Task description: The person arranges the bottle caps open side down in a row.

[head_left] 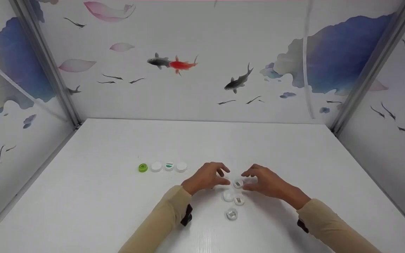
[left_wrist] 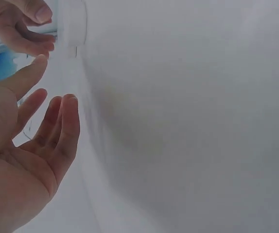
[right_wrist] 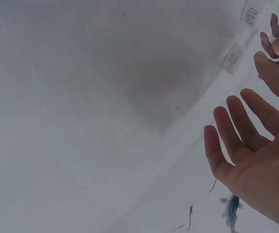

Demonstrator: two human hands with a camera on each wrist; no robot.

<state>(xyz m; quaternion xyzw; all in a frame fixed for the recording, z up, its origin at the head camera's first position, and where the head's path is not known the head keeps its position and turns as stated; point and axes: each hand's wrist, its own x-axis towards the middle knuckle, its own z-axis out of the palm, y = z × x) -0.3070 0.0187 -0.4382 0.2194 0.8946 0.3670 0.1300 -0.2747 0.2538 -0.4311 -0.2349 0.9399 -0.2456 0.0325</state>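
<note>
In the head view several round white bottle caps lie between and below the two hands. The farthest, a cap with a printed label [head_left: 238, 183], sits between my left hand [head_left: 209, 177] and my right hand [head_left: 266, 181]. My right thumb is close beside this cap; whether it touches cannot be told. Nearer to me are a plain white cap [head_left: 227, 195], a labelled cap [head_left: 239, 200] and a clear-rimmed cap [head_left: 231, 214]. Both hands have loosely bent fingers and nothing in their grasp. The left wrist view shows the left palm [left_wrist: 27, 145] bare, and the right wrist view a bare right palm [right_wrist: 261, 150].
Farther left stands a row: a green cap [head_left: 143, 167], a white cap [head_left: 156, 167], a white cap with a green print [head_left: 169, 166] and another white cap [head_left: 181, 167]. They lie on a white table [head_left: 100, 211] with printed wall panels [head_left: 202, 95] on its far and side edges.
</note>
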